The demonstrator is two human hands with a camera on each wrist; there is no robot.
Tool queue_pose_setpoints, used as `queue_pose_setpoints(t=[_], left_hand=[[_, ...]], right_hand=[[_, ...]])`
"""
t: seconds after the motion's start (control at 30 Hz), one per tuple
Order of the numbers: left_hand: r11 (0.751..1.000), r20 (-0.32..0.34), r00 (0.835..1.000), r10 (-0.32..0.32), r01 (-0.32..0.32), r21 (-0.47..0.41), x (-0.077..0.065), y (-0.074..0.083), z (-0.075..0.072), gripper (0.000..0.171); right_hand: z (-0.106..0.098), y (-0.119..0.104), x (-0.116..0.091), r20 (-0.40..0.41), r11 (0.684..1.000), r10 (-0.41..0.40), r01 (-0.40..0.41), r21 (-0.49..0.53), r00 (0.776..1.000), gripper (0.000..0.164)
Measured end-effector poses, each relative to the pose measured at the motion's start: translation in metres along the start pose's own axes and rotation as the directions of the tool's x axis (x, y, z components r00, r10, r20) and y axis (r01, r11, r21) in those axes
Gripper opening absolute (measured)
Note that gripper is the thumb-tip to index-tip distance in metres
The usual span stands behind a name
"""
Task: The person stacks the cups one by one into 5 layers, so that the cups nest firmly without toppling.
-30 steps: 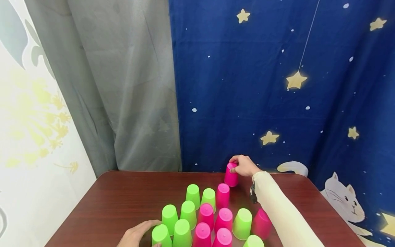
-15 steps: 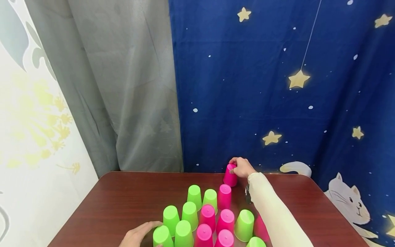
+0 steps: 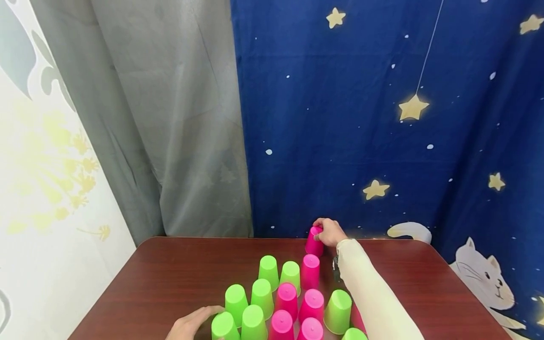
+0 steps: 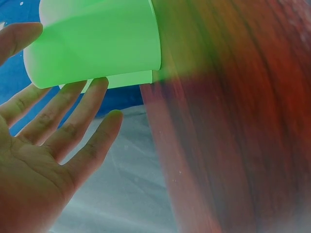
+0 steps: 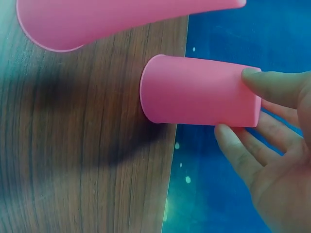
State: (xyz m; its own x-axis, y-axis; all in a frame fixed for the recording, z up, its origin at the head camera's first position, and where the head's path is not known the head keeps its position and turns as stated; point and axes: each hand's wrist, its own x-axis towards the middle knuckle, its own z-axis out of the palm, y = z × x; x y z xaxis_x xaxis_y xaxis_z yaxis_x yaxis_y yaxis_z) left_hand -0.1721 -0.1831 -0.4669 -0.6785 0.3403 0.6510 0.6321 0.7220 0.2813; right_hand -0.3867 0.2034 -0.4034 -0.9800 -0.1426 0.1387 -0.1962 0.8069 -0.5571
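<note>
At the table's far edge my right hand (image 3: 331,233) holds an upside-down pink cup (image 3: 313,243) near its base, thumb on one side and fingers on the other. In the right wrist view this pink cup (image 5: 199,92) has its rim at the tabletop; whether it touches cannot be told. My left hand (image 3: 193,323) lies beside the nearest left green cup (image 3: 224,327). In the left wrist view its fingers (image 4: 77,128) are spread and nearly straight, with some fingertips and the thumb against a green cup (image 4: 97,43).
Several green and pink cups stand upside down in slanting rows, including a green cup (image 3: 267,271) and a pink cup (image 3: 310,271) near the held one. A green cup (image 3: 337,311) stands by the right forearm, which partly hides another pink cup. Curtains hang behind the brown table (image 3: 191,264).
My right hand has shifted the held pink cup slightly left, closer in line with the pink cup in front of it. The left hand stays by its green cup. The head view shifts slightly.
</note>
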Motion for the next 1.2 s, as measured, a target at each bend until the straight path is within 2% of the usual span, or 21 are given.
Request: queue_pose_setpoints(t=[0.23,0.57,0.9,0.97,1.1,1.2], left_hand=[[1.0,0.0,1.0,0.003,-0.003,-0.012,0.0,0.001,0.0,0.056],[1.0,-0.051,0.999,0.012,-0.011,0.015,-0.002,0.0,0.0,0.063],[1.0,-0.065,0.998,-0.004,0.005,0.016,-0.005,-0.004,-0.008,0.061],[0.999,-0.042,0.999,-0.032,0.033,0.008,-0.005,-0.005,-0.012,0.059],[0.988,0.026,0.988,-0.153,0.154,-0.016,-0.004,-0.003,-0.022,0.053],[0.984,0.036,0.983,-0.18,0.18,-0.001,-0.003,-0.006,-0.027,0.055]], right_hand=[[0.005,-0.004,0.004,-0.006,0.999,0.011,-0.011,-0.05,1.0,0.036],[0.01,-0.004,0.007,-0.018,0.997,0.026,-0.028,-0.074,0.999,0.038],[-0.004,-0.006,0.004,0.032,0.996,0.064,-0.062,-0.061,0.997,0.048],[-0.011,-0.006,0.002,0.049,0.996,0.079,-0.077,-0.054,0.996,0.049],[-0.026,-0.006,-0.002,0.061,0.996,0.073,-0.07,-0.052,0.995,0.047],[-0.038,-0.004,-0.006,0.062,0.998,0.049,-0.045,-0.054,0.997,0.043]])
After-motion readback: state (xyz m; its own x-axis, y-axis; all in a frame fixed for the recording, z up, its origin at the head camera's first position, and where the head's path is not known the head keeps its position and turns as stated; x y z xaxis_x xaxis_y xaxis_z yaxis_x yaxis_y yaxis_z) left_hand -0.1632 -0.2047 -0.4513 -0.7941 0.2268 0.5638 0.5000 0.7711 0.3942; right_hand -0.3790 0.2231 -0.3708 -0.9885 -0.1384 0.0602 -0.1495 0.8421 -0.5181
